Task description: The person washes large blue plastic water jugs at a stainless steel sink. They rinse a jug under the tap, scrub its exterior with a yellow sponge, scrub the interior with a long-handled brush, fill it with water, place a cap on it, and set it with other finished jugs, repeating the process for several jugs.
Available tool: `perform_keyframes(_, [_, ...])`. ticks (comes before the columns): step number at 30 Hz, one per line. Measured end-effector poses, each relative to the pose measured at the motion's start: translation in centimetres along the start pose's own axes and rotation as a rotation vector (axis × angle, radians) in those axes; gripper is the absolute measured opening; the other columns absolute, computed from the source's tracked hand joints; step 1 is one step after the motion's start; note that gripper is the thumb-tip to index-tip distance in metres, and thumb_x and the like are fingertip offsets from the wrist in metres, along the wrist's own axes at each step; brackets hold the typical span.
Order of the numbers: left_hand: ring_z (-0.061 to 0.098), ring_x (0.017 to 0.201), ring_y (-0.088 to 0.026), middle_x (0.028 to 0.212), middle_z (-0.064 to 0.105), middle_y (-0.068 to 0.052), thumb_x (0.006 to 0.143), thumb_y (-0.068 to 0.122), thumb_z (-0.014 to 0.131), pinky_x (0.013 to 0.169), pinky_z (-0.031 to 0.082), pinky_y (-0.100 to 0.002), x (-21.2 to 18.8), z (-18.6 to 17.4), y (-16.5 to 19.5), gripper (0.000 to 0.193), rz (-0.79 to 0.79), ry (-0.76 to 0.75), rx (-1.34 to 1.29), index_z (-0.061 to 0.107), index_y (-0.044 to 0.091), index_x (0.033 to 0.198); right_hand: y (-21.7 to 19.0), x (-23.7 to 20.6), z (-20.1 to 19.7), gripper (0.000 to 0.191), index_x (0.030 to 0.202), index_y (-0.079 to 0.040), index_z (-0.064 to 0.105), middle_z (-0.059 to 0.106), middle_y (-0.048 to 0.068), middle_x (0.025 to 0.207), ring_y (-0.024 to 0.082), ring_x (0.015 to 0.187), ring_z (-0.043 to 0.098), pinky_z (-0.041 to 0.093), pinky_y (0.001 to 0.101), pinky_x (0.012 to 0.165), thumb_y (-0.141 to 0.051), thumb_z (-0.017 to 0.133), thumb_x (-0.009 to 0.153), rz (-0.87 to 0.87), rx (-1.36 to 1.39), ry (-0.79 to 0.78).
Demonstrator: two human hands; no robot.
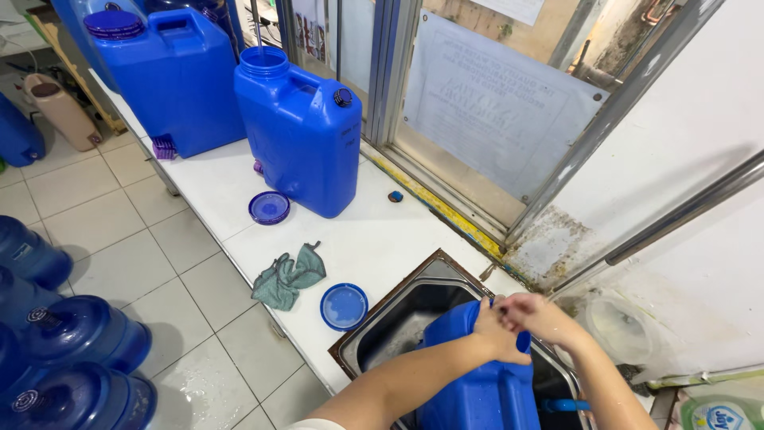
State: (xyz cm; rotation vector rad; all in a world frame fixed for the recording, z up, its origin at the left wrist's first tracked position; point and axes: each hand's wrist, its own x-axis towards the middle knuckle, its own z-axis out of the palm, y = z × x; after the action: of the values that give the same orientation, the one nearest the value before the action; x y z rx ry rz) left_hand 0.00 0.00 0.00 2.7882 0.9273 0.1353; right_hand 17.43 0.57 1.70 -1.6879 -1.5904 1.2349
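The white desk runs along the window wall and carries two big blue jerry cans: a capped one at the far end and an uncapped one nearer, its round mouth open at the top. Set into the near end of the desk is a steel sink, and standing in it is a third blue container, the one being handled. On the floor to the left lie several round blue water bottles.

By the look of it the step in hand is washing this container in the sink, with work going on at its neck; the next move would call for a firm hold on the wet plastic so it does not slip or tip against the sink wall.

The left hand is curled over the container's top shoulder, gripping it. The right hand meets it at the neck, fingers bent in; whether it pinches a cap or only rubs the opening I cannot tell.

Smaller things on the desk: a crumpled green cloth, a blue lid just beside the sink, another blue lid near the uncapped can, and a small dark cap by the window rail
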Motion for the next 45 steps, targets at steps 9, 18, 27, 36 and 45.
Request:
perform_keyframes(9, [0.053, 0.127, -0.037, 0.133, 0.060, -0.026, 0.056, 0.079, 0.072, 0.110, 0.036, -0.044, -2.7, 0.2, 0.4, 0.111, 0.085, 0.391, 0.054, 0.061, -0.003, 0.129, -4.4, -0.4, 2.6, 0.031, 0.097, -0.011, 0.080, 0.078, 0.010, 0.079, 0.019, 0.070, 0.073, 0.058, 0.0354, 0.067, -0.030, 0.055, 0.094, -0.107, -0.421, 0.062])
perform_keyframes(18, [0.069, 0.093, -0.041, 0.092, 0.072, -0.022, 0.095, 0.036, 0.054, 0.085, 0.054, -0.052, -0.9, 1.1, -1.9, 0.037, -0.316, 0.444, -0.736, 0.076, 0.007, 0.089, -5.0, -3.8, 2.2, 0.032, 0.086, -0.005, 0.077, 0.077, 0.005, 0.073, 0.014, 0.070, 0.074, 0.059, 0.0317, 0.066, -0.031, 0.060, 0.094, -0.059, -0.355, 0.221])
perform_keyframes(27, [0.064, 0.105, -0.047, 0.107, 0.072, -0.028, 0.103, 0.038, 0.025, 0.097, 0.045, -0.053, 0.4, 2.5, -2.5, 0.064, -0.445, 0.504, -1.090, 0.075, -0.002, 0.101, -3.6, -2.5, 5.8, 0.054, 0.090, -0.009, 0.079, 0.068, 0.019, 0.072, 0.035, 0.074, 0.071, 0.056, 0.0414, 0.074, -0.053, 0.051, 0.104, -0.008, -0.440, 0.464])
perform_keyframes(36, [0.068, 0.118, -0.029, 0.122, 0.074, -0.019, 0.104, 0.036, 0.035, 0.105, 0.048, -0.039, 2.2, 0.5, -5.0, 0.055, -0.144, 0.069, -1.517, 0.073, 0.000, 0.121, 1.5, -5.7, 15.0, 0.039, 0.083, -0.005, 0.067, 0.067, 0.020, 0.072, 0.045, 0.076, 0.064, 0.048, 0.0547, 0.082, -0.042, 0.076, 0.080, -0.220, -0.769, 0.447])
perform_keyframes(45, [0.068, 0.112, -0.037, 0.121, 0.071, -0.018, 0.099, 0.043, 0.046, 0.096, 0.052, -0.047, 1.8, -3.0, -2.4, 0.044, 0.409, -0.047, -0.587, 0.069, 0.015, 0.125, 5.9, -18.5, 7.2, 0.030, 0.112, -0.009, 0.079, 0.061, 0.013, 0.058, 0.018, 0.054, 0.054, 0.047, 0.0351, 0.058, -0.032, 0.075, 0.093, 0.101, -0.384, 0.899])
